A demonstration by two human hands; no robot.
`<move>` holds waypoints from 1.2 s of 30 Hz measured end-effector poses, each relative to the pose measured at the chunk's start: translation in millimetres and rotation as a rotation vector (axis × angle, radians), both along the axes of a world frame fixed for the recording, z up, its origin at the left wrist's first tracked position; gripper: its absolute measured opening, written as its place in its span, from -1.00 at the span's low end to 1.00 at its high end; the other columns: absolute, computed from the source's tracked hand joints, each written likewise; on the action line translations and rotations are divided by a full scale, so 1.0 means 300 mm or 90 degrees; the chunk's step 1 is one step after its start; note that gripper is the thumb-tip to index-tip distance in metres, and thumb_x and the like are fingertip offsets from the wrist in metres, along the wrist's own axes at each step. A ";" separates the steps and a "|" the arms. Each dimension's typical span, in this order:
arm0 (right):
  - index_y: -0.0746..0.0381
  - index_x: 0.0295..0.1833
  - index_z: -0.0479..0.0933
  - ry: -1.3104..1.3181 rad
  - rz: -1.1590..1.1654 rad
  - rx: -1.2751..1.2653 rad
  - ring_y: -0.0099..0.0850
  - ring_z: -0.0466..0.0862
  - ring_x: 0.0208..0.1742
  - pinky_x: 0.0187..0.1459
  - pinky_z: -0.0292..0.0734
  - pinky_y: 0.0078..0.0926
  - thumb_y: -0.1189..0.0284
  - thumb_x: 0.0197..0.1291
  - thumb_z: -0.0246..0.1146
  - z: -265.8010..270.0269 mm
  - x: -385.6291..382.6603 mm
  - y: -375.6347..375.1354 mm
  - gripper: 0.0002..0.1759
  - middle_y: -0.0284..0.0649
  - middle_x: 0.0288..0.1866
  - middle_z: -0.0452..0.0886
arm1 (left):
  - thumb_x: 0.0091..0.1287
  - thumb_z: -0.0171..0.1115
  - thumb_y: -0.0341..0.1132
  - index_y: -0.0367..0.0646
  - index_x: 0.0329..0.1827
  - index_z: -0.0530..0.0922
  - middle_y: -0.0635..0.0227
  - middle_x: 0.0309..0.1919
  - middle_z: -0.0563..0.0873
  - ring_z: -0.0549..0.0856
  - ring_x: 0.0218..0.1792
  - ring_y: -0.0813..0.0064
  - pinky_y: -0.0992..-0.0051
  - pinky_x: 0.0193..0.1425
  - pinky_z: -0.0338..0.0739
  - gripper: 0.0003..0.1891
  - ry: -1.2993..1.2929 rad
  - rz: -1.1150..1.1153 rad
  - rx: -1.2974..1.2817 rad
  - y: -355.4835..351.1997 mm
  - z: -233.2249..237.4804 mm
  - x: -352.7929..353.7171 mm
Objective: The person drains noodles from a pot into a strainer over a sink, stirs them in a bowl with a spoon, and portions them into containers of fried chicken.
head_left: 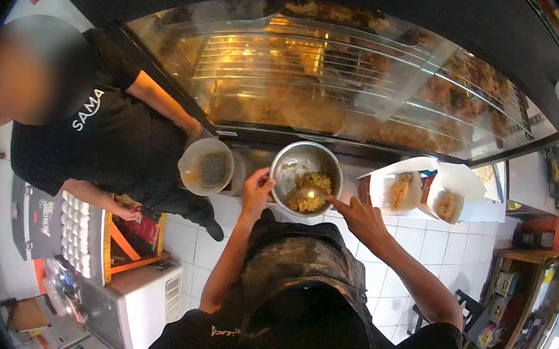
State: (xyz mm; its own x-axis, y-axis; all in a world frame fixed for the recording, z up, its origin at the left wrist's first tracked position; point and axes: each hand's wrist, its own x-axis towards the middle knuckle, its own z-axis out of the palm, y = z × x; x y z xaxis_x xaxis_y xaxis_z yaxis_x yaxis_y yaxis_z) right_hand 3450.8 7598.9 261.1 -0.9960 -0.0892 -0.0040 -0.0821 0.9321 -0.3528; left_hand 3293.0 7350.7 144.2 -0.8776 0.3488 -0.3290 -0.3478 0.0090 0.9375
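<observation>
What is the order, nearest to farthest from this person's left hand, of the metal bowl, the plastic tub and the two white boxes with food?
From the left hand:
1. Metal bowl: at its fingers, on their right.
2. Plastic tub: to its left.
3. First white box: right, beyond the bowl.
4. Second white box: farthest right.

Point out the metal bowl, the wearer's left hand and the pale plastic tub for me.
Metal bowl (pixel 317 157): head view, bare inner wall above the food.
Left hand (pixel 256 188): head view, middle of the hand.
Plastic tub (pixel 190 163): head view, inner wall.
</observation>
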 end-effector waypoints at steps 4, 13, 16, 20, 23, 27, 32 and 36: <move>-0.07 0.54 0.15 0.024 -0.007 0.025 -0.16 0.55 -0.56 -0.57 0.52 -0.19 0.60 0.26 0.05 -0.084 0.056 0.015 -0.27 -0.10 -0.40 0.47 | 0.35 0.17 -0.50 -0.25 0.18 0.50 0.35 -0.19 0.62 0.67 -0.16 0.51 0.50 -0.29 0.72 -0.67 0.036 0.026 0.014 -0.005 -0.001 0.055; 0.05 0.59 0.01 -0.149 -0.067 0.104 -0.15 0.59 -0.53 -0.57 0.55 -0.21 0.64 0.19 0.05 -0.256 0.091 -0.003 -0.17 -0.07 -0.29 0.48 | 0.48 0.07 -0.36 -0.22 0.29 0.35 0.17 0.12 0.56 0.61 0.11 0.13 0.01 0.30 0.51 -0.64 -0.330 0.036 0.307 -0.003 -0.109 0.260; 0.02 0.59 0.02 -0.097 -0.039 0.068 -0.13 0.60 -0.51 -0.55 0.57 -0.20 0.63 0.20 0.05 -0.254 0.091 0.020 -0.17 -0.05 -0.27 0.48 | 0.51 0.05 -0.30 -0.23 0.20 0.43 0.21 0.07 0.59 0.63 0.11 0.25 0.14 0.23 0.55 -0.71 -0.402 -0.116 0.269 0.023 -0.145 0.337; -0.02 0.57 0.07 -0.089 0.040 0.080 -0.11 0.62 -0.46 -0.52 0.59 -0.18 0.64 0.18 0.08 -0.212 0.079 0.059 -0.17 -0.04 -0.26 0.48 | 0.53 0.04 -0.22 -0.25 0.25 0.41 0.11 0.17 0.57 0.62 0.17 0.24 0.20 0.26 0.55 -0.64 -0.432 -0.211 0.271 0.129 -0.066 0.436; 0.01 0.56 0.09 -0.002 0.112 0.091 -0.10 0.63 -0.43 -0.52 0.59 -0.15 0.63 0.17 0.10 -0.204 0.079 0.112 -0.18 -0.03 -0.35 0.48 | 0.53 0.04 -0.14 -0.38 0.24 0.40 0.06 0.17 0.59 0.65 0.13 0.23 0.27 0.26 0.57 -0.55 -0.350 -0.110 0.321 0.184 -0.122 0.493; 0.09 0.57 0.04 -0.018 0.148 0.034 -0.07 0.66 -0.47 -0.53 0.59 -0.17 0.59 0.15 0.13 -0.205 0.090 0.132 -0.16 -0.08 -0.50 0.49 | 0.53 0.02 -0.12 -0.47 0.20 0.41 -0.01 0.07 0.64 0.68 0.09 0.22 0.32 0.26 0.59 -0.51 -0.296 0.058 0.346 0.232 -0.138 0.537; 0.04 0.59 -0.01 -0.132 0.136 0.017 -0.01 0.65 -0.53 -0.45 0.59 -0.08 0.62 0.13 0.11 -0.271 0.071 0.125 -0.11 0.05 -0.50 0.54 | 0.53 0.04 -0.13 -0.49 0.13 0.47 0.00 0.00 0.68 0.70 0.04 0.21 0.30 0.21 0.61 -0.54 -0.236 0.157 0.298 0.270 -0.120 0.537; -0.01 0.54 0.15 -0.240 0.170 -0.238 0.01 0.65 -0.51 -0.34 0.53 -0.02 0.63 0.12 0.08 -0.346 -0.042 0.242 -0.18 0.08 -0.58 0.56 | 0.52 0.06 -0.16 -0.45 0.12 0.49 0.05 0.01 0.68 0.69 0.05 0.21 0.25 0.21 0.61 -0.58 -0.183 0.135 0.273 0.261 -0.108 0.535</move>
